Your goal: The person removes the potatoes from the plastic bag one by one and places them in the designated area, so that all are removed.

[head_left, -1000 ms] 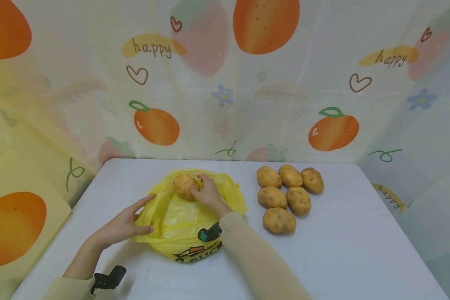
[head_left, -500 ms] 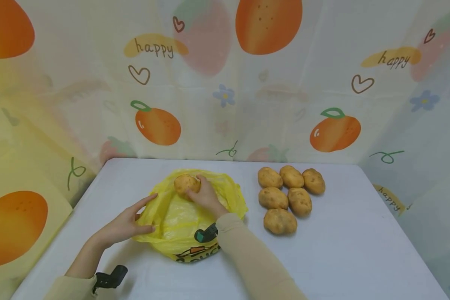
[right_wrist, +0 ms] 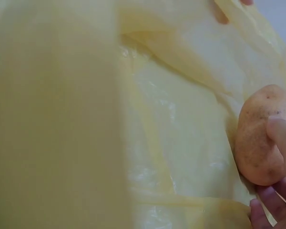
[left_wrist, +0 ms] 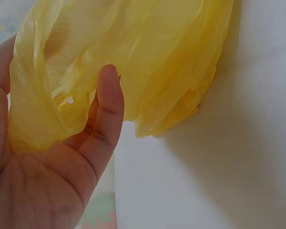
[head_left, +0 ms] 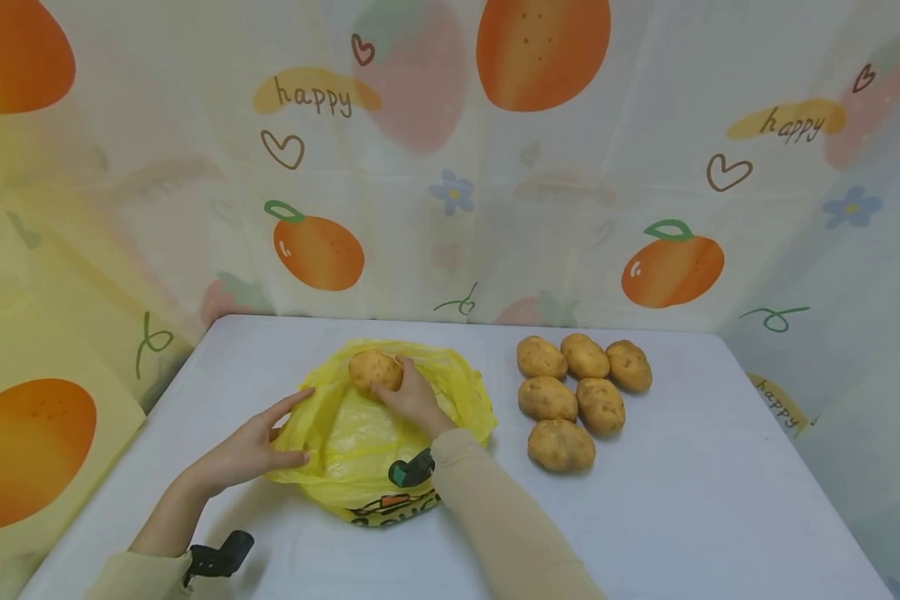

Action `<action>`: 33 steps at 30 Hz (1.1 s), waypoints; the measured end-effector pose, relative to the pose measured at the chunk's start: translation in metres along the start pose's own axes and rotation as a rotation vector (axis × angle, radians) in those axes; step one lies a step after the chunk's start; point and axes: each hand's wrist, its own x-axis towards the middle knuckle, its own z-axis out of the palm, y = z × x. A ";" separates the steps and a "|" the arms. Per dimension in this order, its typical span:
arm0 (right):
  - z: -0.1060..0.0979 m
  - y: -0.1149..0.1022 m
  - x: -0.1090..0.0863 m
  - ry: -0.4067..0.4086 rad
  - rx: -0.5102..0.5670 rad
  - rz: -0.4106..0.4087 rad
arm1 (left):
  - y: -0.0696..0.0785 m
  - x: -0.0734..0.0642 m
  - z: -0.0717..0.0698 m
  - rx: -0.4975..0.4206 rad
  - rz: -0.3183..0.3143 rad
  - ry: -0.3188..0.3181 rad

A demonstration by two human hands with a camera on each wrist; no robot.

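Fingers of our left hand [head_left: 246, 450] pinch the rim of the crinkled yellow plastic bag [head_left: 360, 442], holding its mouth up. Our right hand [head_left: 414, 395] grips a round tan potato [head_left: 375, 371] at the bag's far edge, barely moved over the last second, so it isn't inside yet. Black print on the bag is partly hidden. Farther right, six loose brown potatoes [head_left: 581, 396] wait; the curtain [head_left: 450, 167] reads "happy".

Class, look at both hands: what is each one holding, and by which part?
The right hand grips a potato by its near side, over the yellow bag. The left hand holds the bag by its left edge.
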 end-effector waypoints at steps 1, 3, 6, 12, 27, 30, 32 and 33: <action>0.000 0.000 0.000 -0.002 0.000 0.002 | 0.000 0.000 0.000 0.001 0.001 0.001; -0.001 0.000 0.000 -0.005 0.008 0.005 | 0.000 0.001 0.000 0.003 0.004 0.004; -0.002 -0.001 -0.001 0.000 0.003 0.006 | 0.001 0.001 0.000 0.015 0.004 0.009; -0.003 -0.001 -0.001 -0.002 -0.013 -0.001 | 0.002 0.002 0.001 0.042 0.000 0.018; -0.014 -0.017 -0.004 -0.019 -0.029 -0.070 | -0.002 0.001 -0.001 0.030 0.006 0.017; -0.021 -0.023 -0.006 -0.034 -0.016 -0.067 | -0.002 0.000 -0.002 0.033 -0.002 0.014; -0.025 -0.026 -0.007 -0.045 -0.009 -0.070 | -0.002 0.000 -0.002 0.038 -0.006 0.011; -0.026 -0.027 -0.008 -0.050 -0.012 -0.077 | -0.002 0.000 -0.002 0.040 -0.007 0.008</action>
